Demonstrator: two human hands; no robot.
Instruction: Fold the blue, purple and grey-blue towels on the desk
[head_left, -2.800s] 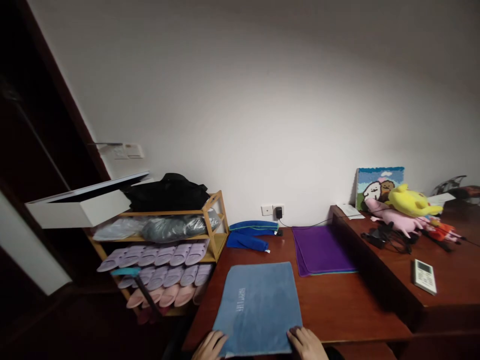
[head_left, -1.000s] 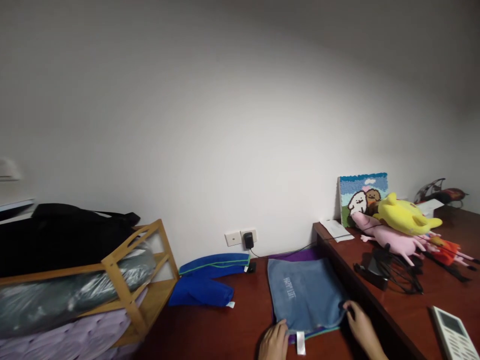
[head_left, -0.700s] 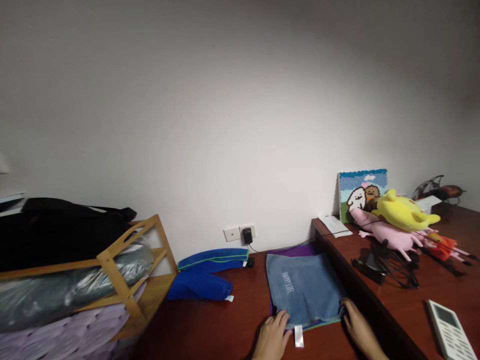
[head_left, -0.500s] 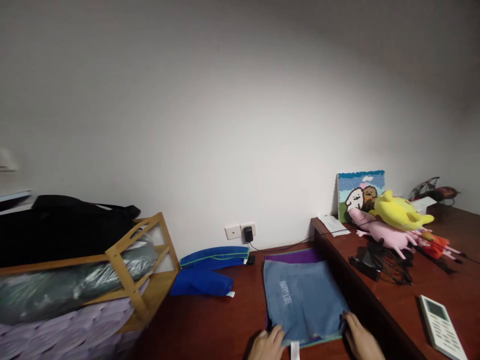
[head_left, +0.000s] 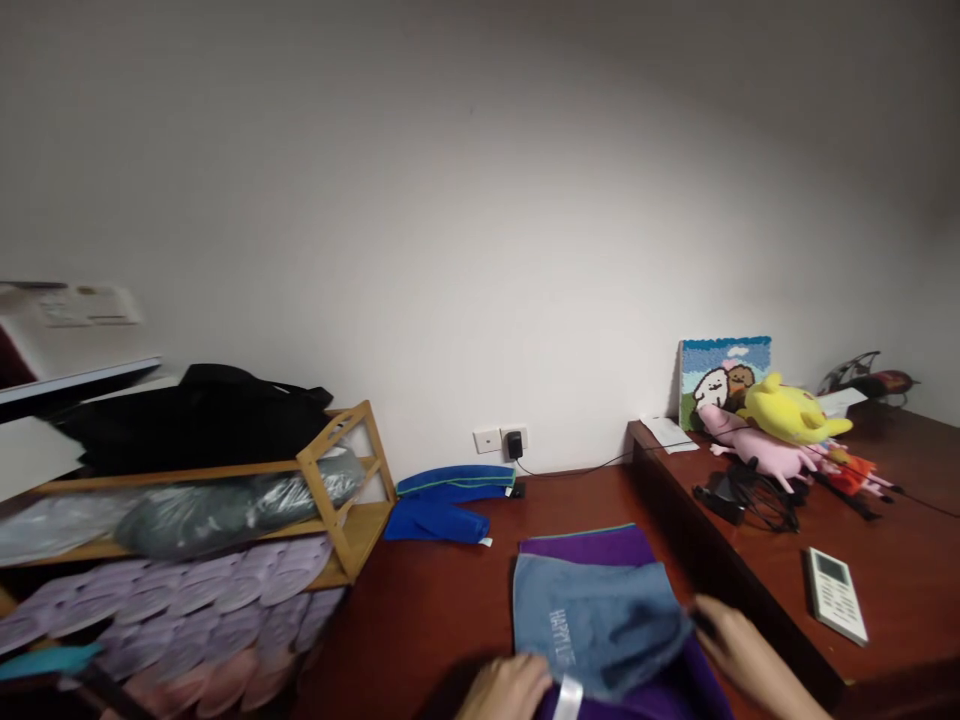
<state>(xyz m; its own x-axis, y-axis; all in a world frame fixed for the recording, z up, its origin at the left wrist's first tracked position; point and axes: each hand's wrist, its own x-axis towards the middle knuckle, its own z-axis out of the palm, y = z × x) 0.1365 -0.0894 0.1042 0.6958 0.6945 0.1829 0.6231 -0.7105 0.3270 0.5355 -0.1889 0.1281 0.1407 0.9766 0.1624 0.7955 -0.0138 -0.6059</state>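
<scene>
A grey-blue towel (head_left: 592, 600) with the words "HAPPY LIFE" lies over a purple towel (head_left: 600, 545), which shows beyond its far edge and again along the near side. A white tag (head_left: 568, 697) sticks up from the near purple edge. My left hand (head_left: 508, 688) is closed on the near left edge of the purple towel, its fingers partly cut off by the frame. At the right edge of the grey-blue towel, my right hand (head_left: 727, 640) pinches the raised cloth; its fingertips are somewhat blurred.
Blue folded cloths (head_left: 442, 505) lie by the wall. On the left, a wooden rack (head_left: 337, 500) carries bags and lilac slippers. The raised desk (head_left: 780, 570) on the right holds plush toys (head_left: 795, 415), cables (head_left: 757, 500) and a white remote (head_left: 836, 595).
The near part of the towels has been lifted and bunched, so more purple shows at the front. Both hands have shifted with it, and the view has turned slightly left.
</scene>
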